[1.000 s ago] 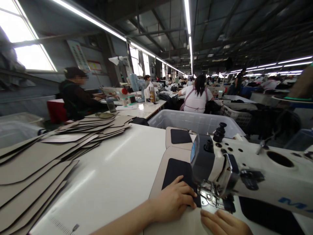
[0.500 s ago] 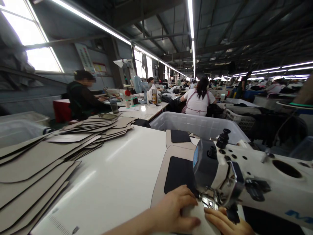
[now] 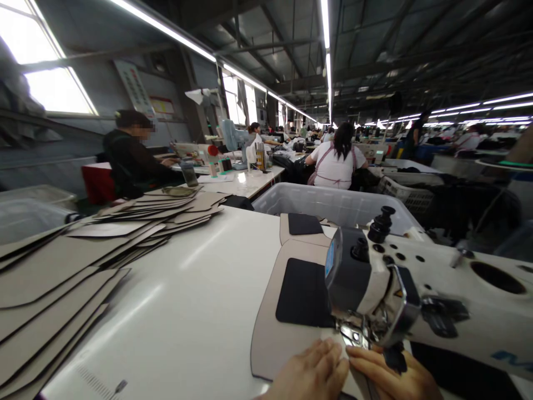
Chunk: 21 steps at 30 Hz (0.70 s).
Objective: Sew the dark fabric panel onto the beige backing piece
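A beige fabric panel (image 3: 266, 339) with a black patch (image 3: 303, 294) lies partly under the head of a white sewing machine (image 3: 458, 283). My left hand (image 3: 312, 369) rests on the panel's near part, just left of the presser foot (image 3: 352, 335), its fingers laid down side by side. My right hand (image 3: 395, 372) lies to the right of it, fingers stretched toward the presser foot and flat on the work. The machine head partly covers the right hand. Both hands are cut off by the lower edge of the view.
Beige cut panels (image 3: 83, 261) are stacked at the left of the white table (image 3: 200, 300). Behind the table stands a clear plastic bin (image 3: 325, 197). Black fabric (image 3: 462, 369) lies under the machine arm. Co-workers sit at other machines farther off.
My left hand has drawn back toward me, and its fingers have come closer together. More of the panel's lower left edge shows. My right hand stays beside the presser foot. The view has shifted slightly.
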Motion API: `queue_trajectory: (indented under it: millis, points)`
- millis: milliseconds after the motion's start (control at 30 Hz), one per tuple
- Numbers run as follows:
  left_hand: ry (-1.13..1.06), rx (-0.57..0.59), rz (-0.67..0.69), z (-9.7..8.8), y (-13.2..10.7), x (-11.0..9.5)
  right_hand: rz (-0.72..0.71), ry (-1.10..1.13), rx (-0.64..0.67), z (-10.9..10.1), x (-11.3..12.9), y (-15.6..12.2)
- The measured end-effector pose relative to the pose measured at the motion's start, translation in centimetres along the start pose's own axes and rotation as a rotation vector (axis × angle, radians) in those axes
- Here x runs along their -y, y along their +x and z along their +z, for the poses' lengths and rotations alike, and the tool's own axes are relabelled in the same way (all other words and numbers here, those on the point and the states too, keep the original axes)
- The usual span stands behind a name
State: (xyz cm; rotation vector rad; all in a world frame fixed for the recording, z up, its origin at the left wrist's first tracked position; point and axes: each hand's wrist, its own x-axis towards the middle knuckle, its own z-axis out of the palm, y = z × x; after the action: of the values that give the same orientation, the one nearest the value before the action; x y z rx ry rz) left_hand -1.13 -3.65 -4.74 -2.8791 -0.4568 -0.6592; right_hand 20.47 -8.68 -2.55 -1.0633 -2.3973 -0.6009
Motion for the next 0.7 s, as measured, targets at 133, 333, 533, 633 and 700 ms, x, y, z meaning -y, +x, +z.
queue_trajectory:
  millis: [133, 333, 533, 633, 700]
  points:
    - [-0.106, 0.149, 0.047, -1.4, 0.4, 0.7, 0.029, 0.021, -0.032, 0.3, 0.1, 0.0]
    - [-0.355, 0.190, 0.068, -2.5, 0.9, 2.9, 0.037, -0.006, 0.109, 0.9, 0.2, -1.2]
    - [-0.616, 0.182, 0.148, -2.5, 2.1, 6.8, -0.142, -0.173, 0.180, 1.0, 0.0, -1.6]
    - [-0.636, 0.192, 0.128, -2.4, 2.7, 7.9, -0.255, -0.298, 0.158, 0.9, -0.2, -1.3]
    - [-0.621, 0.188, 0.115, -2.2, 2.8, 8.1, -0.299, -0.365, 0.165, 1.0, -0.4, -1.2]
